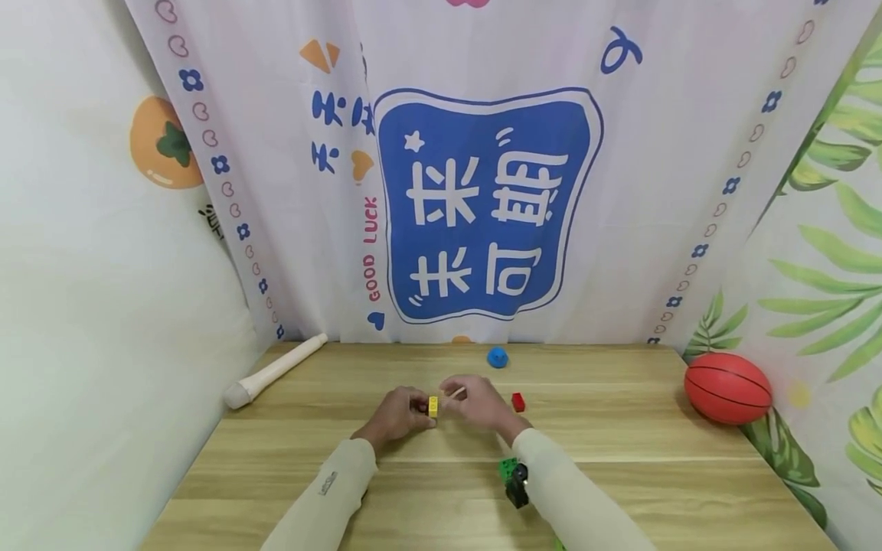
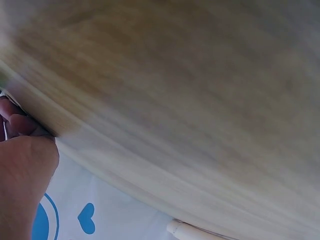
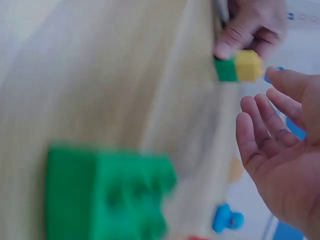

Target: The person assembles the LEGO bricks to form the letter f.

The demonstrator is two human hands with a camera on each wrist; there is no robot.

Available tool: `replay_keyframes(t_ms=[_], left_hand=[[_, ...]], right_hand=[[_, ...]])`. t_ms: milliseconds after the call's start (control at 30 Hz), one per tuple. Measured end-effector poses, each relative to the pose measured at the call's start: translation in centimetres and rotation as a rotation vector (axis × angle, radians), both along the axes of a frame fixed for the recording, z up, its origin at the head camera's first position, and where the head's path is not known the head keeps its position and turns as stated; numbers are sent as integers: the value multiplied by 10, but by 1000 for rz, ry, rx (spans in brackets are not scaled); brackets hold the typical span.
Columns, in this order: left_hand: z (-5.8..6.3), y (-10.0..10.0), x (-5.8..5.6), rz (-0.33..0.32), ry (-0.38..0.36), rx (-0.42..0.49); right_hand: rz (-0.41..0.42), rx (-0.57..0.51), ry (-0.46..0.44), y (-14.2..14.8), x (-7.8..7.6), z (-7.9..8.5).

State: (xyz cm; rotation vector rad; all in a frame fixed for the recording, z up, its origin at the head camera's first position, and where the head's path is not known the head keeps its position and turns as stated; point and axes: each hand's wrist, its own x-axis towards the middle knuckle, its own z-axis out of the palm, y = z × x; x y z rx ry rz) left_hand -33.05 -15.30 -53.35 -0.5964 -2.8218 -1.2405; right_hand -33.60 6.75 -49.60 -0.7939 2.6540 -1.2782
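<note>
My left hand (image 1: 403, 413) pinches a green toy brick (image 3: 226, 70) that has a yellow brick (image 1: 432, 405) stacked on it, just over the table. In the right wrist view, the left thumb lies along the green brick. My right hand (image 1: 477, 401) is right beside the yellow brick, fingers spread and loosely bent, with nothing in them. Past that hand, a red brick (image 1: 518, 402) lies on the wood. A larger green studded brick (image 3: 115, 195) sits near the right forearm. The left wrist view catches only part of the left hand (image 2: 25, 150).
A blue piece (image 1: 498, 357) stands near the table's back edge. At the back left lies a white microphone-shaped stick (image 1: 276, 373). A red ball (image 1: 728, 388) with black lines rests at the right edge. A printed curtain (image 1: 634, 229) hangs behind the wooden table (image 1: 620, 413).
</note>
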Motion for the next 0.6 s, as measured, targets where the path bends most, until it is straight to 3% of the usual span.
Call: replay_keyframes(t_ms=[133,267,467,600], left_hand=[[2,0,0,11,-25,-9],[3,-1,1,32,-60,-2],[3,0,4,31,-57,-3],[3,1,4,24,-51,-13]], right_hand=[[-17,35,20,29,1,17],[-13,175,-18,63,15,35],[120,389,-61,111,57,51],[177,462,-210,135,92,55]])
